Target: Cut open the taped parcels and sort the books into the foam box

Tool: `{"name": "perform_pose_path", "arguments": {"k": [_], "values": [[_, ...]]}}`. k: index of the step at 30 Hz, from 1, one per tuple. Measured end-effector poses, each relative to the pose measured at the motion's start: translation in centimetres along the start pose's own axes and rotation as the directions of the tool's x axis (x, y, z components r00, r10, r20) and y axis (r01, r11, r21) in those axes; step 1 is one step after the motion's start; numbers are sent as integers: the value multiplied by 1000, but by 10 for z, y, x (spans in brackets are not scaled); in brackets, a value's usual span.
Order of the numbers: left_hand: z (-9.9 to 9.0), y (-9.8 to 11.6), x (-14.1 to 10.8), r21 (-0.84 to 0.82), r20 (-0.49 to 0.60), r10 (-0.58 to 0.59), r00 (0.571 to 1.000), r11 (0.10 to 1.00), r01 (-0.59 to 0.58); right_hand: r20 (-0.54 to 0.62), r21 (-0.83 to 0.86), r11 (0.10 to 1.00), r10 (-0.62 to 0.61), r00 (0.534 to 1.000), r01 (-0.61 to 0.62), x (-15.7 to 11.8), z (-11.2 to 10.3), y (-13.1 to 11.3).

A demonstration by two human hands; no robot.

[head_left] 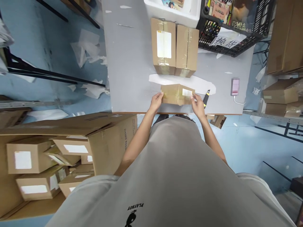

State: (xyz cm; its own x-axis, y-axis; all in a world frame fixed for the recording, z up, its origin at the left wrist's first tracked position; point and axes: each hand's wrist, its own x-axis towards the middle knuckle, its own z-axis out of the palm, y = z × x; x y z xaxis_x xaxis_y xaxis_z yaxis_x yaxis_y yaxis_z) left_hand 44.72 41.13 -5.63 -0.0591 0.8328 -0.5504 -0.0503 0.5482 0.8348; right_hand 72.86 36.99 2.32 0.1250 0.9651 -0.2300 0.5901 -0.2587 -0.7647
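Observation:
A small brown taped carton [174, 94] with a white label at its right end lies near the front edge of the grey table [130, 69]. My left hand [156, 101] grips its left end, thumb and fingers closed on the corner. At the right end, beside the label, my right hand [197, 103] pinches the carton. A black and yellow box cutter [206, 98] rests just right of my right hand. Behind the carton lies a flat white sheet [201, 83]. Two upright brown boxes stand farther back, a labelled one [163, 47] and a plain one [187, 50].
A white bin [175, 14] and a black crate [227, 34] of books stand at the back. A phone [235, 87] with a cable lies on the right. Low at the left, a large carton [113, 142] holds several labelled boxes. Shelving and cartons [281, 91] flank the right side.

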Motion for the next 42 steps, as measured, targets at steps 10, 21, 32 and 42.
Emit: {"name": "perform_pose_path", "arguments": {"k": [10, 21, 32, 42], "values": [[-12, 30, -41, 35, -101, 58, 993, 998, -54, 41, 189, 980, 55, 998, -62, -3, 30, -26], [-53, 20, -54, 106, -143, 25, 989, 994, -10, 309, 398, 880, 137, 941, -258, -1, 64, -11], [-54, 6, -47, -113, -81, -187, 979, 978, 178, 315, 396, 881, 134, 939, -259, 2, 32, 12], [-1, -24, -13, -46, -10, -315, 949, 948, 314, -107, 106, 991, 93, 990, -81, -20, -22, 13]]}}
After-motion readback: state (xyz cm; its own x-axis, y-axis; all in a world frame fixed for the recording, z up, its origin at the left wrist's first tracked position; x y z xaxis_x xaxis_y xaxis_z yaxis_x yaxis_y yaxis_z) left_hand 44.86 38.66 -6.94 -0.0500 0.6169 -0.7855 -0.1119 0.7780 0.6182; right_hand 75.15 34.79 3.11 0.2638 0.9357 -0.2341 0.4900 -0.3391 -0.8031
